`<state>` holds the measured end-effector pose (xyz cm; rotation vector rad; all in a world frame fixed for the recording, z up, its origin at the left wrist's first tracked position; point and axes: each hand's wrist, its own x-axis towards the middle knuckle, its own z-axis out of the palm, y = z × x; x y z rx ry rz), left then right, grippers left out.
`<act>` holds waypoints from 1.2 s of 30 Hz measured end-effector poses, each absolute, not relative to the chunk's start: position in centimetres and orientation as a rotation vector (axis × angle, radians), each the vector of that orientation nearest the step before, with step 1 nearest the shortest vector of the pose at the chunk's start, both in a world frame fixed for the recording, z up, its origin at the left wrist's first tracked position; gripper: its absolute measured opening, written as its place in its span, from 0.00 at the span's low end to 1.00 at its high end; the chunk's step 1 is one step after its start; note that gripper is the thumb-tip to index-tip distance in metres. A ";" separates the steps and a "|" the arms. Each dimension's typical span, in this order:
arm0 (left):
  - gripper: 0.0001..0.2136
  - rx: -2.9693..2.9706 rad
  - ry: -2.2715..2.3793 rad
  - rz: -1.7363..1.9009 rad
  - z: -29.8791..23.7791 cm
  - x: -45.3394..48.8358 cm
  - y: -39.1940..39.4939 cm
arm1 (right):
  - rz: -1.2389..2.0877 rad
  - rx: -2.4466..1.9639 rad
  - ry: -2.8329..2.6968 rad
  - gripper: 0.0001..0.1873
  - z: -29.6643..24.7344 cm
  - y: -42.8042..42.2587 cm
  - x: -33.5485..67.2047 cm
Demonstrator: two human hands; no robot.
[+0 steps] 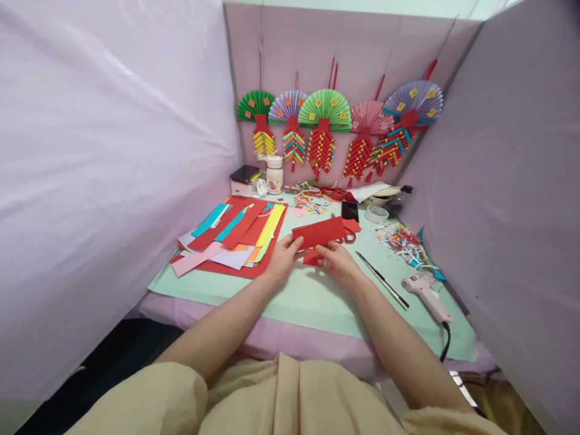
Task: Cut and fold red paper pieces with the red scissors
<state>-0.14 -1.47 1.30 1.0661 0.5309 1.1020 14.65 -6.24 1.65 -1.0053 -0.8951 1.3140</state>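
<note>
In the head view, we hold a flat red rectangular paper piece (pixel 318 233) above the pale green table sheet (pixel 294 302). Our bare left hand (pixel 285 255) is closed on its lower left corner, thumb in front; our bare right hand (pixel 336 260) has its thumb at the lower right edge, fingers curled close. Below it shows a smaller red paper scrap (pixel 312 258); we cannot tell whether our right fingers grip that too. Red-handled metal scissors (pixel 350 235) lie partly behind the larger piece, and a pale pink plastic glue gun (pixel 427 296) lies to our right.
</note>
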 end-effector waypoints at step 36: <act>0.07 0.812 0.609 0.978 1.4 0.1 -1.8 | 1.176 -0.987 -0.734 0.18 0.5 -5.7 14.5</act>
